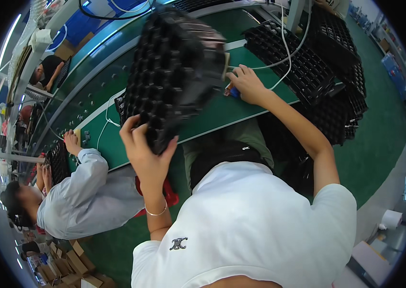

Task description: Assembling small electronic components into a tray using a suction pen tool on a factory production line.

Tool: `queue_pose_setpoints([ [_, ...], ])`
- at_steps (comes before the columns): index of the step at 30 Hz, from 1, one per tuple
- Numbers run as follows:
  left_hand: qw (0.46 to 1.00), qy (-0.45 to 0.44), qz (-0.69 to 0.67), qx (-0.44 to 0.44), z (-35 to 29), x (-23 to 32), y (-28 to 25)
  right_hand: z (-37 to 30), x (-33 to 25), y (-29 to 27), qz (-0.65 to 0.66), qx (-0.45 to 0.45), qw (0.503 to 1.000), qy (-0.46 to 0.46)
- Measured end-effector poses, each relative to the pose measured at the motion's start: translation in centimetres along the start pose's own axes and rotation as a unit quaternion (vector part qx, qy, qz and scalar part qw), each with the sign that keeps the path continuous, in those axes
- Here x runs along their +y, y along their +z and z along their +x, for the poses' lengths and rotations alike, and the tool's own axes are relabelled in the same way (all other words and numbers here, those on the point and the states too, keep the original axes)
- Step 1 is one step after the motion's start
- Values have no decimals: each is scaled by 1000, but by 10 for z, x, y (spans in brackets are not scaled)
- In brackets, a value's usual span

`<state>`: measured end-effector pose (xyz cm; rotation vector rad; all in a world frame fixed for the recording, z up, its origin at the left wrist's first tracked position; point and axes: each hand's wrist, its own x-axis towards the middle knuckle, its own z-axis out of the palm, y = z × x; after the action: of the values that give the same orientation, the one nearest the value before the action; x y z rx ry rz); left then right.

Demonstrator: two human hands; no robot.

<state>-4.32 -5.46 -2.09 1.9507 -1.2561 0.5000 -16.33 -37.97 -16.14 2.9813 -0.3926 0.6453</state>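
My left hand (pixel 147 151) grips the near lower edge of a black plastic tray (pixel 157 72) with rows of round pockets. The tray is raised and tilted above the green workbench, partly smeared by motion. Across the bench, my right hand (pixel 250 86) has its fingers bent around a small blue and copper-coloured part (pixel 233 91). The hand hides much of that part, so its exact kind does not show. A pale tan edge (pixel 227 63) shows between the raised tray and my right fingers.
Stacked black trays (pixel 294 62) lie on the bench at the right, more below them (pixel 337 115). A white cable (pixel 287 48) hangs across the bench (pixel 203 120). At left, a co-worker in a light blue shirt (pixel 88 197) reaches onto it. Small grey parts (pixel 87 137) lie there.
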Motion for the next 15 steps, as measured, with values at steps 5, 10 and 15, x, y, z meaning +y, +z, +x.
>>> queue_pose_setpoints([
  [5, 985, 173, 10, 1, 18, 28, 28, -119, 83, -77, 225, 182, 950, 115],
  [10, 908, 412, -47, 57, 37, 104, 78, -284, 55, -103, 555, 285, 674, 396],
  [15, 831, 500, -158, 187, 53, 198, 137, -486, -17, -265, 522, 493, 555, 420],
])
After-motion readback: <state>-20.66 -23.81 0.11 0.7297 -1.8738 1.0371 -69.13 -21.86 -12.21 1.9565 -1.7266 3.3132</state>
